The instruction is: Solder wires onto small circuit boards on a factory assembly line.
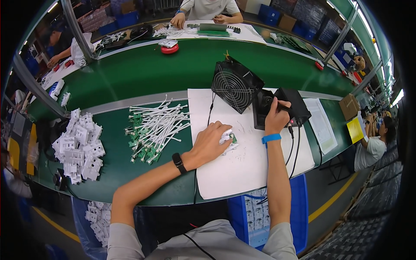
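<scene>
On the white sheet (225, 173), my left hand (210, 143) grips a small white plastic housing (229, 149) with a bit of green circuit board in it; the fingers hide part of it. My right hand (276, 118) is closed round the black handle of what looks like a soldering iron (284, 106), at a black stand (260, 117). Right beside that hand stands a black power unit (297, 104) with a small red light. A black fan with a round wire guard (234, 89) tilts behind the sheet.
Green boards with white cables (158, 125) lie heaped left of the sheet, with piled white housings (80, 147) farther left. Black cords (294, 151) cross the sheet's right side. A blue bin (299, 208) sits below the bench edge. Across the green belt (182, 69), another person's hands (177, 20) work.
</scene>
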Demonstrator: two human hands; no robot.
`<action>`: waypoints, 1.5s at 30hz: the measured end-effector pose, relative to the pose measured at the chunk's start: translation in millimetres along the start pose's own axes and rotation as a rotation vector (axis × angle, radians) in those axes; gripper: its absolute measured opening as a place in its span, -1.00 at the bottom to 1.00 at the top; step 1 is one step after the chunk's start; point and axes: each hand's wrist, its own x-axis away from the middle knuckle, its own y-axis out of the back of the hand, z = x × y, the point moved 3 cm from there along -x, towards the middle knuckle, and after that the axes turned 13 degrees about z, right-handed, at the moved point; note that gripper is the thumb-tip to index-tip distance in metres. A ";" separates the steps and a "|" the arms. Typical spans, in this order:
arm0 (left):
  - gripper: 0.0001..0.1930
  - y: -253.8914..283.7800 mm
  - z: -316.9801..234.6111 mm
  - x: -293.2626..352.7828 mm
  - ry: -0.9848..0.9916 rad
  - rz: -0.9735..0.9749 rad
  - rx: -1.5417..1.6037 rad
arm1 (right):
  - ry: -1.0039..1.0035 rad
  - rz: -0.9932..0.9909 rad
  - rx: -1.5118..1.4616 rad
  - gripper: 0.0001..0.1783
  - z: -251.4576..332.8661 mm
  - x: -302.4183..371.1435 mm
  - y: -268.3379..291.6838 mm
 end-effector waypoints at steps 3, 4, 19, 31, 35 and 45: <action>-0.48 -3.8 2.1 1.2 -0.089 -0.047 -0.035 | -0.011 -0.042 -0.018 -0.75 11.7 2.8 7.1; -0.45 -2.4 1.5 3.3 -0.107 -0.075 -0.051 | -0.007 -0.070 -0.030 -0.75 19.0 2.5 11.0; -0.45 16.1 11.4 35.1 -0.156 0.091 -0.150 | -0.170 0.193 -0.549 -0.83 54.0 86.3 46.0; -0.45 15.0 6.1 36.0 -0.225 0.107 -0.371 | -0.101 0.314 -0.662 -0.81 67.5 97.1 42.4; -0.46 13.5 8.7 34.1 -0.216 0.115 -0.377 | -0.080 0.346 -0.666 -0.79 64.1 97.7 37.4; -0.48 14.5 9.9 32.8 -0.242 0.129 -0.349 | -0.029 0.406 -0.634 -0.76 62.9 103.0 40.9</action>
